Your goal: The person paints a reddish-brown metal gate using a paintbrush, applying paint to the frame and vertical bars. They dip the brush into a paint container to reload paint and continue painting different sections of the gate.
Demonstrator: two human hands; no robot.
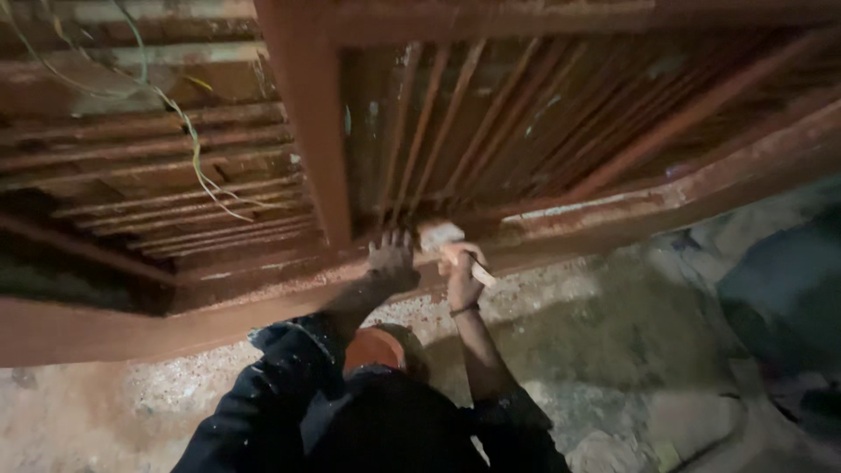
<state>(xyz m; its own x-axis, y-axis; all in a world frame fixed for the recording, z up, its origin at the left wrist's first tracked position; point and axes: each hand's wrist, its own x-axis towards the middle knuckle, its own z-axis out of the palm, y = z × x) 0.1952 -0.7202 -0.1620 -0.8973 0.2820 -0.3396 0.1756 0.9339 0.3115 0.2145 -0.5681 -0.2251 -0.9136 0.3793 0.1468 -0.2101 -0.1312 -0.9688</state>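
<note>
My right hand (462, 267) grips a paintbrush (442, 236) with a pale wooden handle, its bristles pressed against the lower rail of a reddish-brown metal gate (307, 131). My left hand (392, 260) rests with fingers spread on the same rail, just left of the brush, at the foot of the thick upright post. Both arms reach forward in dark sleeves, and a bracelet circles my right wrist. An orange-red container (375, 347) sits below my arms, partly hidden by my body.
The gate has several thin vertical and slanted bars (455, 123) and a wide bottom rail (613, 210). Thin wires (188, 149) hang across the left panel. The ground is rough speckled concrete (596, 333), with dark cloth or debris (788, 298) at the right.
</note>
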